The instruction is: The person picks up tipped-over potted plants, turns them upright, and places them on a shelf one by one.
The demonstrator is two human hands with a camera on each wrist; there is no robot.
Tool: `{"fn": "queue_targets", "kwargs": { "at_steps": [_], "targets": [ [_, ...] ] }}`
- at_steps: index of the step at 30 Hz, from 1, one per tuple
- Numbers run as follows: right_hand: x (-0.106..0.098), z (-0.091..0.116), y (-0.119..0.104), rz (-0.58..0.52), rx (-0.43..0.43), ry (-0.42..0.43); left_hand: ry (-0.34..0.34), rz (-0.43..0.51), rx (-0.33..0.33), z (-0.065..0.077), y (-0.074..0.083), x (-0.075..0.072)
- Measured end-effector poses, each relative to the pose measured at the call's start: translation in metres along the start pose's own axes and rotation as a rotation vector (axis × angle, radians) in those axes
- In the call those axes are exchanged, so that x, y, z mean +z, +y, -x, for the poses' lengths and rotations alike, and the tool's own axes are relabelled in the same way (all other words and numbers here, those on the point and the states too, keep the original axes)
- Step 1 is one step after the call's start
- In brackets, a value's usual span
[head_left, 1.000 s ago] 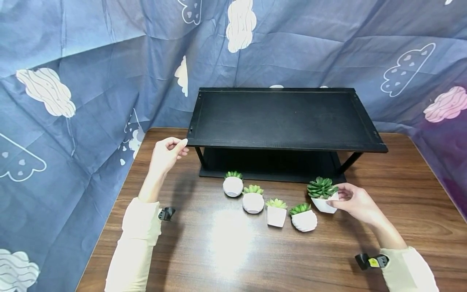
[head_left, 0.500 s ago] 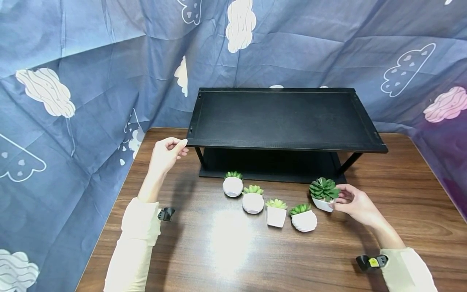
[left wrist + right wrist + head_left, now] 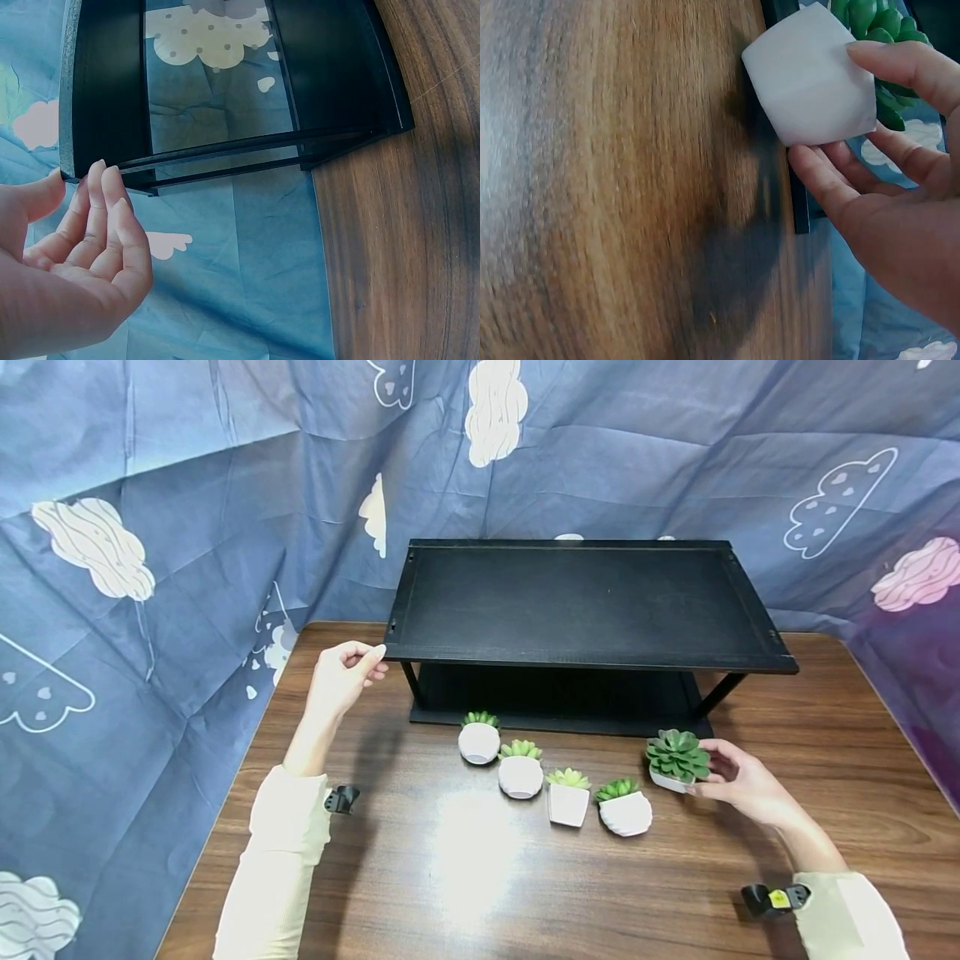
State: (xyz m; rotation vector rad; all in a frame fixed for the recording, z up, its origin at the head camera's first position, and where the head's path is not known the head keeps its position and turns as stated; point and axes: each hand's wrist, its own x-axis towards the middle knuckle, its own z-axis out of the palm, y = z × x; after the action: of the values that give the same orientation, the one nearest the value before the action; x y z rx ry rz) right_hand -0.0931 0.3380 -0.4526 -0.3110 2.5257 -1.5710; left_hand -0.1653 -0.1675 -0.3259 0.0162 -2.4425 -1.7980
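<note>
A dark green potted succulent [image 3: 677, 756] in a white pot is held by my right hand [image 3: 738, 781] in front of the shelf's right end. In the right wrist view, thumb and fingers grip the sides of its angular white pot [image 3: 810, 82], with green leaves [image 3: 877, 22] behind. A black two-tier shelf [image 3: 585, 602] stands at the back of the table. At its front left corner, my left hand [image 3: 341, 681] pinches the upper board's edge. The left wrist view has the thumb and fingertips of that hand [image 3: 90, 255] right at the board's edge.
Several smaller white-potted succulents form a slanting row: one by the lower board [image 3: 478, 743], then a round pot [image 3: 521, 778], a square pot [image 3: 567, 806] and a ridged pot [image 3: 626, 815]. A blue cloud-print cloth [image 3: 225, 527] hangs behind the wooden table [image 3: 420, 877].
My right hand has shifted slightly right with the potted succulent and tilted it, so more of the leaf top shows and less of the pot. The left hand stays at the shelf corner.
</note>
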Motion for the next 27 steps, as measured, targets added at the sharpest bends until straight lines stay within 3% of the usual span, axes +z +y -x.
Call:
{"fn": "queue_targets", "kwargs": {
  "at_steps": [6, 13, 18, 27],
  "targets": [
    [-0.006, 0.003, 0.004, 0.051, 0.068, 0.005, 0.008, -0.031, 0.003, 0.000, 0.001, 0.000],
    [-0.005, 0.006, 0.009, -0.057, 0.119, 0.002, 0.009, -0.020, -0.006, -0.010, -0.017, -0.001],
    [-0.004, 0.008, 0.013, -0.116, 0.118, -0.008, 0.014, -0.038, 0.002, -0.016, -0.032, -0.001],
    [-0.004, 0.009, 0.017, -0.150, 0.109, -0.011, 0.020, -0.020, 0.038, -0.017, -0.034, 0.000]
  ]
}}
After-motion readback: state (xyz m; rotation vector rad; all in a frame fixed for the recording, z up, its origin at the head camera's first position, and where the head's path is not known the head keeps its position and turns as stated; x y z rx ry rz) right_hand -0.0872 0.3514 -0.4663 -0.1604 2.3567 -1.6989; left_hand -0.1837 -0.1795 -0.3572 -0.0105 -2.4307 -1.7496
